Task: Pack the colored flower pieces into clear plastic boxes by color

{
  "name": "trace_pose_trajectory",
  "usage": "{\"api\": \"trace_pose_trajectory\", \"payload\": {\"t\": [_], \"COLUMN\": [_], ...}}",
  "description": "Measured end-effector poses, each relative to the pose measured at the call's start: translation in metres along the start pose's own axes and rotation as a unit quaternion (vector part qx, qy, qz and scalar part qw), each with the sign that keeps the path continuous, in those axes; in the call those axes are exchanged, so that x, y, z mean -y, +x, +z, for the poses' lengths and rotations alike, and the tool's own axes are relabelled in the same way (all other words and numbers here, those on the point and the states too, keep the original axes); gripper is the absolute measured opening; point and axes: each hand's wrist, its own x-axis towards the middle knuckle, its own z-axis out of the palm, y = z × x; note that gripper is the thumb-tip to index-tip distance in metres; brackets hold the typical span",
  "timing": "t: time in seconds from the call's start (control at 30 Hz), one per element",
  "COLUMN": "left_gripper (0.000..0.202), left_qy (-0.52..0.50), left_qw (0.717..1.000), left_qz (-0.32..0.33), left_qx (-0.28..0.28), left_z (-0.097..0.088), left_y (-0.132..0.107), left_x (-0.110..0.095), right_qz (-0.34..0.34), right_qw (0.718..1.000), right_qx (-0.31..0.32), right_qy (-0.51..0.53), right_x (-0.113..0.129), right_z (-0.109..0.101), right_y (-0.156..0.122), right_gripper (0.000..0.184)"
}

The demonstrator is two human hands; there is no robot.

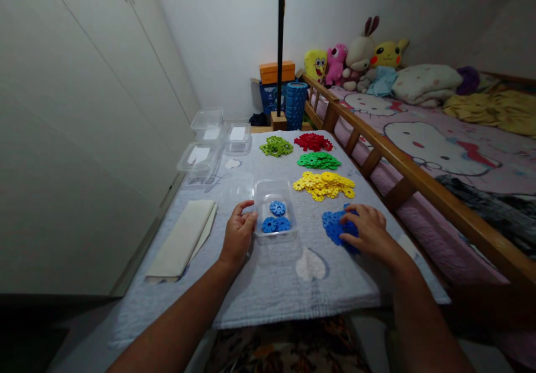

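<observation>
A clear plastic box (pixel 275 191) stands on the pale blue cloth (pixel 268 295) and holds three blue toothed discs (pixel 276 218). My left hand (pixel 238 233) grips the box's left wall with curled fingers. My right hand (pixel 366 229) lies on a pile of blue discs (pixel 333 225) to the right of the box, its fingers bent down over the pieces. Whether it has picked any up is hidden.
Yellow (pixel 324 185), dark green (pixel 319 161), red (pixel 313 142) and lime (pixel 276 146) disc piles lie farther back. Three empty clear boxes (pixel 208 124) and a lid (pixel 237 191) sit at the left. A folded cream cloth (pixel 184 239) lies near the wardrobe. A wooden bed rail (pixel 402 163) runs along the right.
</observation>
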Motion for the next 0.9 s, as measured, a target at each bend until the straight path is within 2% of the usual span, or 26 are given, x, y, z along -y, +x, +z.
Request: {"api": "trace_pose_trajectory", "payload": {"t": [0.17,0.33,0.47,0.6,0.7,0.77,0.9], "left_gripper": [0.042,0.042,0.043,0.044,0.044,0.043,0.045], "left_qy": [0.002,-0.005,-0.011,-0.017,-0.012,-0.01,-0.013], "left_qw": [1.0,1.0,1.0,1.0,1.0,1.0,1.0], "left_qz": [0.004,-0.007,-0.006,-0.009,-0.008,-0.007,-0.011], "left_qx": [0.001,-0.001,-0.002,0.001,0.004,0.007,0.004], "left_z": [0.0,0.002,0.002,0.001,0.001,0.001,0.002], "left_y": [0.0,-0.002,-0.002,0.0,0.001,0.0,-0.001], "left_x": [0.0,-0.002,-0.002,0.0,0.002,0.002,-0.001], "right_qz": [-0.024,-0.036,-0.035,-0.041,-0.068,-0.076,-0.087], "right_qw": [0.999,0.998,0.999,0.997,0.988,0.978,0.968], "right_qx": [0.009,-0.012,-0.014,0.008,0.014,-0.005,-0.035], "right_qy": [-0.048,-0.054,-0.021,0.062,0.139,0.193,0.234], "right_x": [0.004,0.008,0.013,0.02,0.035,0.052,0.096], "right_z": [0.007,0.012,0.008,-0.007,-0.022,-0.03,-0.031], "right_y": [-0.011,-0.007,-0.002,0.012,0.03,0.044,0.073], "right_gripper": [0.025,0.022,0.014,0.006,0.006,0.007,0.005]}}
